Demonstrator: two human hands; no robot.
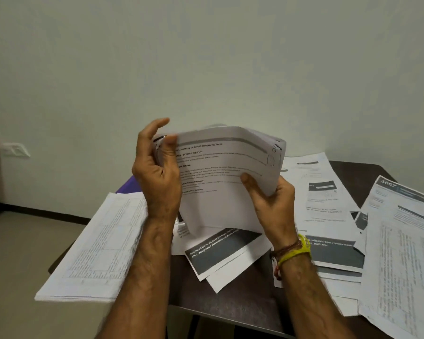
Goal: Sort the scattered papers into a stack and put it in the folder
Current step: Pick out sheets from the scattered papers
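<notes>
Fingers of your left hand (157, 172) and right hand (271, 192) grip a sheaf of white printed papers (225, 172) above the dark worktop (242, 289), purple folder (130, 185) behind.

Held sheaf (228, 167) showing white with black print and a grey band along its top. Left of it, a sheet (96, 245) showing white under a fine grey grid. Below it, a page (220, 248) carrying a dark grey block with white lettering. Behind its left edge, the folder (130, 185) showing purple. Table (233, 297) showing dark brown. Wristband (295, 252) showing yellow-green.
</notes>
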